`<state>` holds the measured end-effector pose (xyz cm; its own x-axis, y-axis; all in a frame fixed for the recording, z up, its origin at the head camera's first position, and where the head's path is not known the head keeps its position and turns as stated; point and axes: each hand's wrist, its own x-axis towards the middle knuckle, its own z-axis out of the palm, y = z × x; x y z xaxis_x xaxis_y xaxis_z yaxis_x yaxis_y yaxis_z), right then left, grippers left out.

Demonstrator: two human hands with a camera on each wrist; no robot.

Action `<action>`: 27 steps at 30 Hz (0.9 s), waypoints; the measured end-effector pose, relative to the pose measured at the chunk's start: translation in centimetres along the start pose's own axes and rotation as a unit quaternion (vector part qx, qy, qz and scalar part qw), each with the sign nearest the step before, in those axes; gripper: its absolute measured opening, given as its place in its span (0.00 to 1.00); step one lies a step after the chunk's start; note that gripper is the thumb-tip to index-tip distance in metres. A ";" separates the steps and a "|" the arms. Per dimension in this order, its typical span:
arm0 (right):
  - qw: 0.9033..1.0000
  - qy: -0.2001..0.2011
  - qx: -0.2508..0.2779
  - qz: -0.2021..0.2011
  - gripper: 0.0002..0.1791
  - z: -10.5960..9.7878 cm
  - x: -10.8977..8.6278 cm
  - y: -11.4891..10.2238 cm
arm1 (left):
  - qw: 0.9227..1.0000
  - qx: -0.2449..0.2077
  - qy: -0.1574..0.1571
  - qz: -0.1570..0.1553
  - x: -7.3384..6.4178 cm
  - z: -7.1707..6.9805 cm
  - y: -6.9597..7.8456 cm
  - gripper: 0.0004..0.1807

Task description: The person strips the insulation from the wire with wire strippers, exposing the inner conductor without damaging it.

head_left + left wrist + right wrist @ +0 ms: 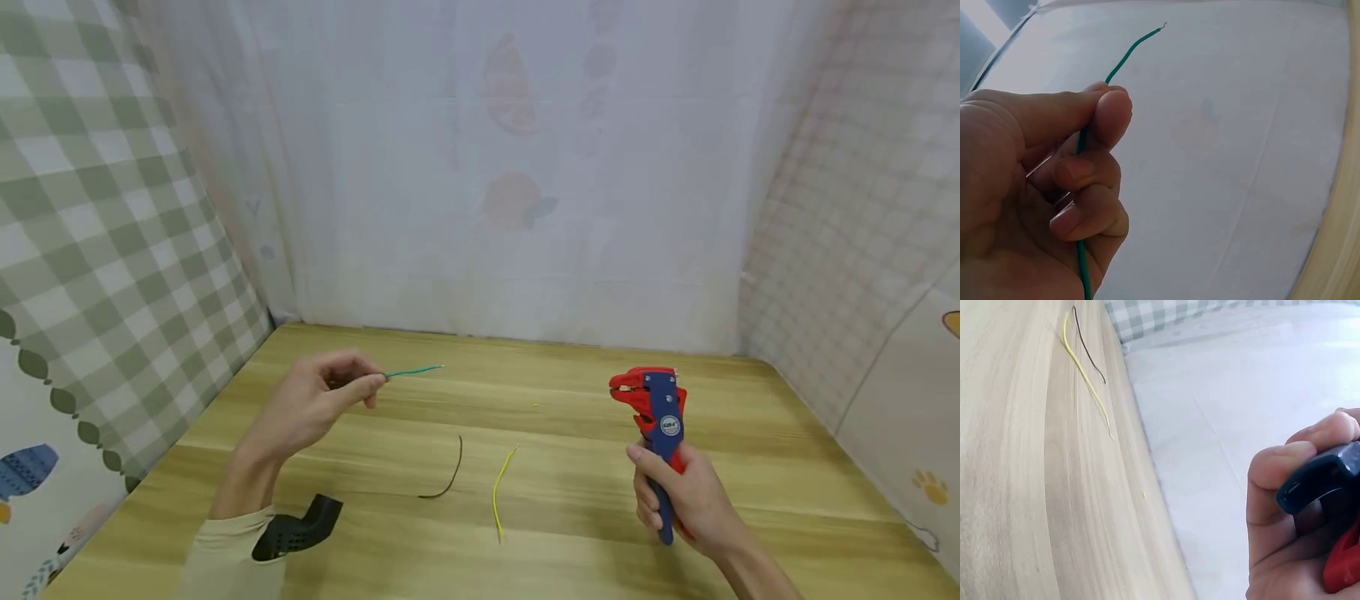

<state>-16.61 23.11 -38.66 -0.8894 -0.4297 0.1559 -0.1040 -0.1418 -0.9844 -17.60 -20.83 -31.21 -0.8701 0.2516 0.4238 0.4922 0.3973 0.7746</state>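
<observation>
My left hand [315, 402] pinches a green wire [412, 372] between thumb and forefinger above the table's left side. In the left wrist view the green wire [1126, 57] shows a short bare metal end, and its other part runs down behind the curled fingers. My right hand [686, 496] grips a red and blue wire stripper [662, 417] by its handles, its red jaws pointing up and left. A yellow wire [496, 492] with a bare tip lies on the table between the hands. Left of it lies a curved dark brown wire [454, 471].
The wood-grain table [570, 533] is enclosed by a white cloth [412, 208] at the back and patterned cloths at the sides. A tiny yellow scrap [535, 406] lies beyond the yellow wire. A black device [296, 529] sits at the left wrist.
</observation>
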 end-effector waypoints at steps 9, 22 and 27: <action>0.991 0.072 -0.073 0.085 0.12 -0.3 0.6 1.6 | 0.994 0.014 -0.104 -0.006 1.5 4.5 1.1 0.05; 0.982 0.073 -0.113 0.133 0.18 0.4 3.1 3.1 | 0.989 0.081 -0.084 -0.089 1.9 8.5 1.0 0.04; 0.980 0.078 -0.117 0.141 0.18 0.6 3.9 3.4 | 0.988 0.086 -0.073 -0.105 1.9 8.7 0.8 0.04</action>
<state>-20.14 20.45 -41.39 -0.9530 -0.2780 -0.1206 0.0722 0.1782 -0.9813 -18.66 -12.35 -33.90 -0.9466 0.2671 0.1805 0.3094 0.5949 0.7419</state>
